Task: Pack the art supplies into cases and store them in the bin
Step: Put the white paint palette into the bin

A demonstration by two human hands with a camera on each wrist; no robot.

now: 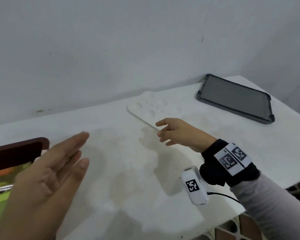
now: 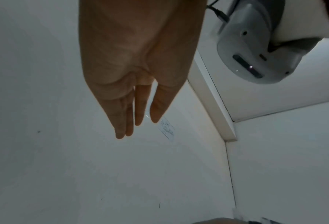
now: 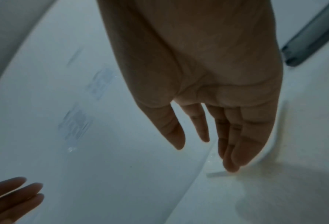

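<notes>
A white paint palette (image 1: 154, 108) with round wells lies flat on the white table (image 1: 111, 170), towards the back. My right hand (image 1: 160, 131) reaches over the palette's near edge with fingers straight and spread, holding nothing. In the right wrist view the right hand (image 3: 203, 151) has its fingertips (image 3: 230, 166) just above a thin pale edge; I cannot tell if they touch it. My left hand (image 1: 81, 149) hovers flat and empty at the left. The left hand (image 2: 136, 125) shows straight fingers held together. A dark brown case (image 1: 16, 153) with a green inside lies at the left edge, partly hidden by that hand.
A dark grey flat case (image 1: 235, 99) lies at the table's back right corner, also seen as the grey case (image 3: 313, 37). A white wall (image 1: 111, 49) stands right behind the table. The table's front edge (image 1: 215, 224) runs at lower right.
</notes>
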